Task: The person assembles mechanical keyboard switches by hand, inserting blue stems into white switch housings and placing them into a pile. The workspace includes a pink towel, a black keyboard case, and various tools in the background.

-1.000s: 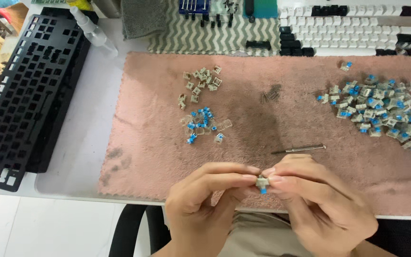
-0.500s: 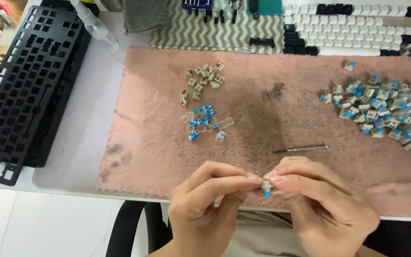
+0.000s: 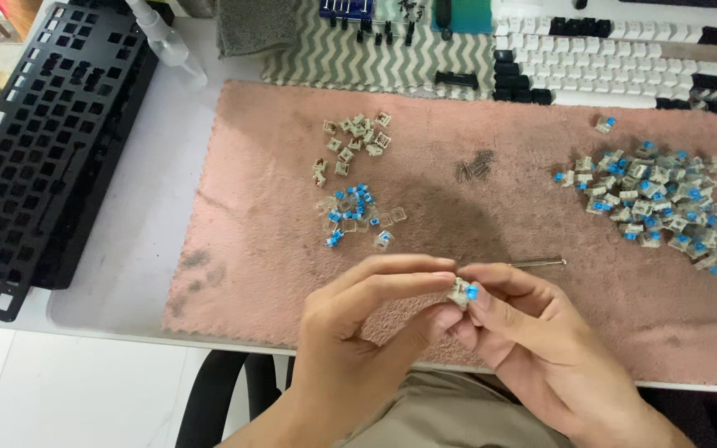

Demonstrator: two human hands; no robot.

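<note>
1. Both hands, left hand and right hand, pinch one blue-stemmed key switch between fingertips over the pink mat's near edge.
2. Black keyboard frame lies at the desk's left edge.
3. Switch pile sits near the mat's right edge.
4. Thin metal tool lies just beyond the right hand.

White desk under even light

I see a pale floor lower left and a black chair base beneath the white desk.
</note>
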